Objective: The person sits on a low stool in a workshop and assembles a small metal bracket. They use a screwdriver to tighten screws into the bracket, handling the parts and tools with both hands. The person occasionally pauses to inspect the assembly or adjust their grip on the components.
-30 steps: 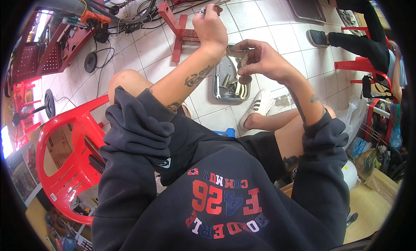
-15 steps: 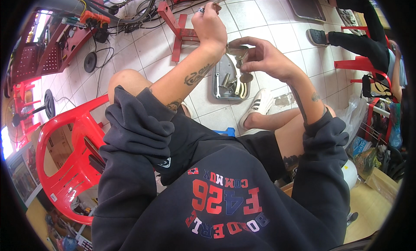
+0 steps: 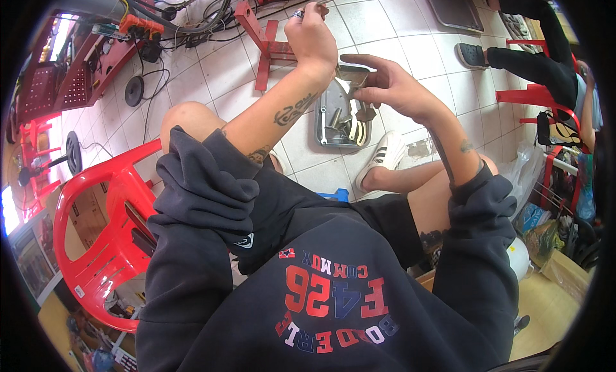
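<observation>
R hand prob. holding brownish pc. by tray.

Watching from afar, I see a workshop: a tray of metal parts on the tiled floor, a red metal stand, tangled cables and an orange power strip.

Loudest thing to read was the dark sweatshirt: chunky block letters and digits in red, white and blue across the front, plus a little star emblem. The left forearm had stylised tattoo lettering, kinda scripty. White logo on the black shorts, white sticker on the near left red chair, both too tiny to make out.
</observation>
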Available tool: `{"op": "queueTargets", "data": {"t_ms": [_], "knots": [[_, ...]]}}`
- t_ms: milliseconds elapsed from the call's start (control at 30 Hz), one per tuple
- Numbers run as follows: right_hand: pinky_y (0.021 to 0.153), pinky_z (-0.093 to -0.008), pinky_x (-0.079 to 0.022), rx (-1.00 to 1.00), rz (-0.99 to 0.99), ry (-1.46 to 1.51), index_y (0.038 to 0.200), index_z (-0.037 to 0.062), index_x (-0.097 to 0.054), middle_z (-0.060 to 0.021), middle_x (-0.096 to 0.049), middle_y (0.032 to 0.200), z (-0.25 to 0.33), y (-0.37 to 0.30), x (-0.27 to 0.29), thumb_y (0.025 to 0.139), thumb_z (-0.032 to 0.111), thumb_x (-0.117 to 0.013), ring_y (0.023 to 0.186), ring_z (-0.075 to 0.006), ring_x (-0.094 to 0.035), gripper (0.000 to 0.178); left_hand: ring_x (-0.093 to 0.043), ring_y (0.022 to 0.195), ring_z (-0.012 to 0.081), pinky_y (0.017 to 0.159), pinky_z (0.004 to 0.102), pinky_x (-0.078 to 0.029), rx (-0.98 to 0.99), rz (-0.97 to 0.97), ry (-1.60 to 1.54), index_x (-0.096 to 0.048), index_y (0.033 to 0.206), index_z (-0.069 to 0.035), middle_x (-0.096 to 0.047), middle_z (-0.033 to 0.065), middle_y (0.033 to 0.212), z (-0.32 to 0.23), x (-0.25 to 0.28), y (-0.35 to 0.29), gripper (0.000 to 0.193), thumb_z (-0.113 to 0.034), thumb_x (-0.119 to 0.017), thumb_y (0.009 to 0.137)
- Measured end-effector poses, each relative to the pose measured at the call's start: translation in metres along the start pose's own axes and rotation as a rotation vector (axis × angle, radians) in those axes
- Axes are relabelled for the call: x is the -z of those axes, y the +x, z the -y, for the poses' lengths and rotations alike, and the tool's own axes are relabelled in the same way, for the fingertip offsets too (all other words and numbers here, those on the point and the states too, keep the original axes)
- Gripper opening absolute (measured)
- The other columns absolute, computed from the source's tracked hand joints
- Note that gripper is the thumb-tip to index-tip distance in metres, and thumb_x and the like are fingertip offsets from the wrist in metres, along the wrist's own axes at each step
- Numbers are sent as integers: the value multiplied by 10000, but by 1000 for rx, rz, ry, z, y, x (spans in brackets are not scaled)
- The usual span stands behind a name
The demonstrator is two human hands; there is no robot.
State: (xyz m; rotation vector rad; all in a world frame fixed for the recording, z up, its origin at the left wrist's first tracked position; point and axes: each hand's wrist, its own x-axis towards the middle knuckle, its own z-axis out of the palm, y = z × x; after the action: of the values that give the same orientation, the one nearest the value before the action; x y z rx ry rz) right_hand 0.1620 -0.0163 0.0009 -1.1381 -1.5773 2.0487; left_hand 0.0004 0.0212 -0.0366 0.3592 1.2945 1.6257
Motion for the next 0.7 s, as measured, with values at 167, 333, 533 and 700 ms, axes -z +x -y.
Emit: {"op": "queueTargets", "data": {"t_ms": [167, 333, 533, 700], "knots": [[782, -281, -513, -17, 47, -64, 1419, -12, -429, -87, -694, 925, 3, -3, 6, 790, 69, -754, 841, -117, -637, 712, -446, 708, 150, 683, 315, -358, 16, 14, -12, -579, 768, 38, -532, 42, 732, 0, -1, -2, 316, -242, -502, 892], [792, -282, -510, 47, 24, -138, 1439, -14, -398, -91, -689, 934, -7, 0, 1, 806, 126, -769, 839, -116, -639, 747, -417, 683, 144, 653, 315, -343, 47, 19, 8, -558, 752, 41, -492, 31, 697, -2, -3, -6, 315, -236, -497, 888], [802, -269, -497, -8, 91, -39, 1441, -11, -399, -70, -675, 925, 6, -5, 2, 818, 83, -729, 854, -109, -618, 711, -424, 680, 149, 658, 318, -349, -9, 20, 15, -561, 747, 46, -492, 31, 687, -3, 0, -2, 312, -230, -504, 879], [790, -252, -487, 1, 70, -44, 1401, -6, -457, -54, -671, 902, 3, -5, 7, 803, 58, -728, 842, -105, -607, 660, -434, 687, 152, 669, 320, -356, -22, 13, 19, -563, 749, 46, -502, 31, 689, -4, 1, -1, 311, -230, -505, 880]]}}
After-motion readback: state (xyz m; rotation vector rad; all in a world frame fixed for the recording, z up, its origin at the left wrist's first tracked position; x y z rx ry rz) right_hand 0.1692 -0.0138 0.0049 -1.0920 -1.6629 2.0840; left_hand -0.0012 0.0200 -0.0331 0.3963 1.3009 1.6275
